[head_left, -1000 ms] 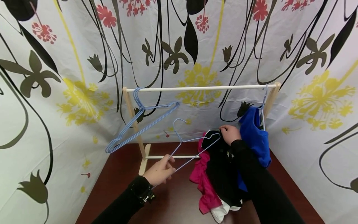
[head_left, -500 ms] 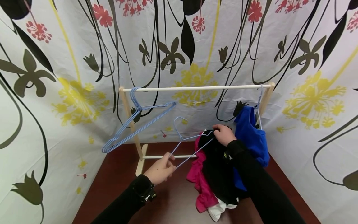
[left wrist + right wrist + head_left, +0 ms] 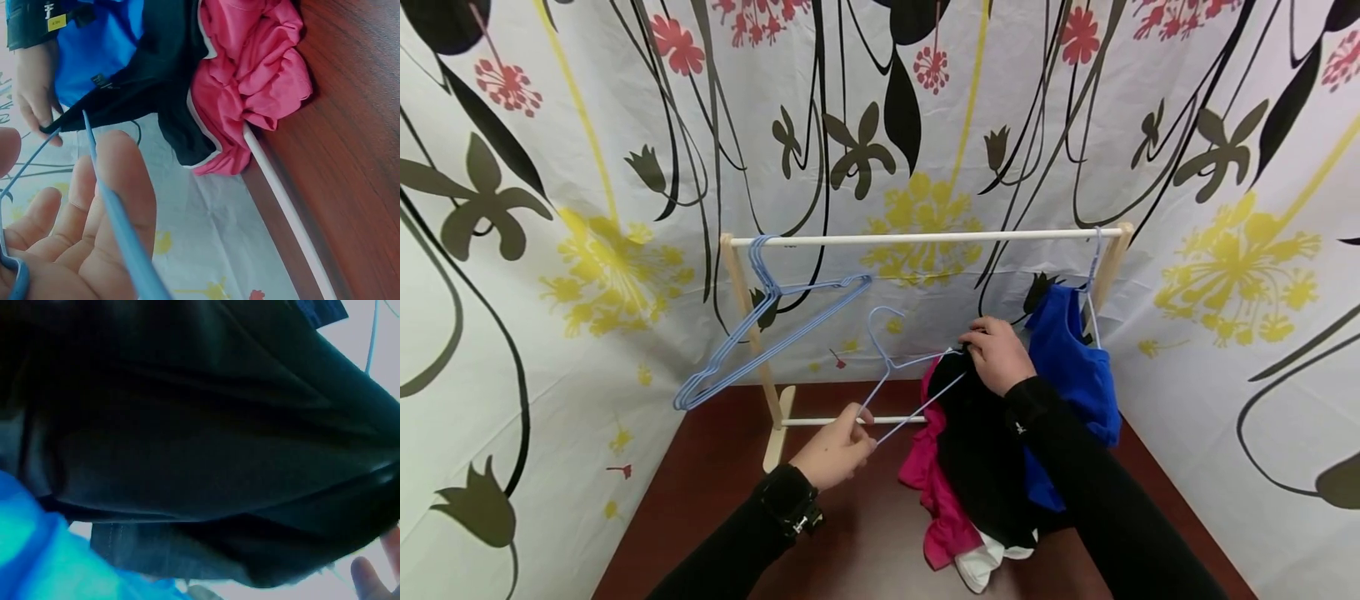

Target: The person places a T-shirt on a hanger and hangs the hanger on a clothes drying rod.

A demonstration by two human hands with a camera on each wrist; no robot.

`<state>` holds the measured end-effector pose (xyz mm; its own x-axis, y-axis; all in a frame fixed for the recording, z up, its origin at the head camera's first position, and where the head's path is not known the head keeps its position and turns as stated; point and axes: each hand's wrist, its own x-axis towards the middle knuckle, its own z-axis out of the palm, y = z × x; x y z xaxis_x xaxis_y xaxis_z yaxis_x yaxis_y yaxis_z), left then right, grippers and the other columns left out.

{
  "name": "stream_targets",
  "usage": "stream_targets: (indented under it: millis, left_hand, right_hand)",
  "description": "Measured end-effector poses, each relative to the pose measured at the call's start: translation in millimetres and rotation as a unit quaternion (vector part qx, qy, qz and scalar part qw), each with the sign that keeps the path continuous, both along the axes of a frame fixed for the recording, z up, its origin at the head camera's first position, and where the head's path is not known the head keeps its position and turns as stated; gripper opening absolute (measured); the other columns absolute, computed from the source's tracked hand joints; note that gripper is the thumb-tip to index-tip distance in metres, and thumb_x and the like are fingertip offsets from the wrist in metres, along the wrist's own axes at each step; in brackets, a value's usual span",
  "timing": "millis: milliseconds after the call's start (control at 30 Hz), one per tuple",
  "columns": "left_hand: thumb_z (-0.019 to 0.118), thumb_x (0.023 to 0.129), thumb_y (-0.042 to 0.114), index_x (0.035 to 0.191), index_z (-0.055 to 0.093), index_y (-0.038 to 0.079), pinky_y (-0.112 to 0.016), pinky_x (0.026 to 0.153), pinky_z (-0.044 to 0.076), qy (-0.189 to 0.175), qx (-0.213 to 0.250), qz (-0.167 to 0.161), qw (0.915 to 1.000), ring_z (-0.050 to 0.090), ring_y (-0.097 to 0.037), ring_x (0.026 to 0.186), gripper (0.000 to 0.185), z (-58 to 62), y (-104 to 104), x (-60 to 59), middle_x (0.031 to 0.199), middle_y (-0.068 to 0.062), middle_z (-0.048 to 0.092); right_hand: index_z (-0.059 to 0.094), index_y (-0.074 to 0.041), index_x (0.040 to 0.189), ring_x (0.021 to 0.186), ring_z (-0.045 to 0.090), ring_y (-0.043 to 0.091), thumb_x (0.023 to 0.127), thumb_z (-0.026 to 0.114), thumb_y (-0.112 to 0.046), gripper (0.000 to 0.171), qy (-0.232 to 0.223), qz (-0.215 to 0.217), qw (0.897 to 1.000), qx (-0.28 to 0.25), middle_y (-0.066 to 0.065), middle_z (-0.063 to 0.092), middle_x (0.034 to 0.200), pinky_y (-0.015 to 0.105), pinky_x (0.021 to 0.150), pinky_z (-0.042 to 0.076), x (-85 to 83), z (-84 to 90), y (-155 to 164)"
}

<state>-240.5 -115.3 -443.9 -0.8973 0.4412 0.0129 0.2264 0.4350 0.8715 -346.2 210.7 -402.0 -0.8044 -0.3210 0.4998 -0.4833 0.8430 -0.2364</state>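
Fingers of the left hand (image 3: 833, 452) pinch the blue wire hanger's (image 3: 901, 379) lower corner; its far shoulder sits inside the black garment (image 3: 981, 450), whose collar the right hand (image 3: 1000, 354) grips. Threading looks underway; next, the near shoulder probably needs feeding in

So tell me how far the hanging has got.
Done: the blue garment hangs on the rail. In hand: left hand holds a wire hanger, right hand grips the black garment. Left: pink garment, white one.

Wooden rack (image 3: 917, 238), spare hangers (image 3: 752, 342) (blue wire), floral curtain (image 3: 550, 167)
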Motion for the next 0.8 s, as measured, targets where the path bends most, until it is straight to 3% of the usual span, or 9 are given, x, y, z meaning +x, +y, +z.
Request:
stream_targets:
  millis: [167, 400, 567, 800]
  left_hand:
    - [0.06, 0.102, 0.02, 0.128, 0.046, 0.009, -0.036, 0.062, 0.054, -0.001, 0.008, 0.003, 1.0, 0.065, -0.035, 0.082, 0.032, 1.6, 4.5, -2.2, 0.089, -0.006, 0.065]
    - [0.06, 0.102, 0.021, 0.128, 0.046, 0.011, -0.036, 0.063, 0.054, 0.005, 0.004, -0.004, 1.0, 0.064, -0.024, 0.078, 0.031, 5.4, 15.9, -2.4, 0.089, -0.005, 0.064]
    - [0.059, 0.102, 0.019, 0.127, 0.046, 0.009, -0.035, 0.063, 0.054, 0.009, 0.019, -0.012, 0.9997, 0.063, -0.024, 0.079, 0.03, 7.4, 26.3, -4.4, 0.093, -0.009, 0.065]
    - [0.058, 0.102, 0.019, 0.127, 0.045, 0.009, -0.035, 0.064, 0.054, 0.011, 0.026, -0.019, 0.9994, 0.062, -0.019, 0.077, 0.03, 7.7, 41.4, -7.4, 0.094, -0.01, 0.065]
  right_hand:
    - [0.071, -0.007, 0.124, 0.13, 0.049, 0.033, 0.104, 0.052, -0.008, 0.027, -0.025, 0.054, 0.998, -0.007, 0.014, 0.061, 0.132, 0.046, 0.114, 0.031, 7.4, 9.1, -12.2]
    - [0.07, -0.007, 0.125, 0.126, 0.054, 0.03, 0.104, 0.051, -0.006, 0.028, -0.024, 0.084, 0.996, -0.032, 0.013, 0.065, 0.128, 0.046, 0.113, 0.032, 16.1, 11.7, -26.4]
    - [0.071, -0.008, 0.122, 0.122, 0.058, 0.03, 0.102, 0.053, -0.005, 0.027, 0.0, 0.1, 0.994, -0.035, 0.012, 0.068, 0.124, 0.051, 0.116, 0.026, 20.1, 12.8, -34.9]
    - [0.071, -0.007, 0.121, 0.118, 0.061, 0.028, 0.103, 0.055, -0.007, 0.024, -0.005, 0.119, 0.992, -0.049, 0.009, 0.07, 0.118, 0.054, 0.116, 0.025, 29.5, 16.5, -47.1]
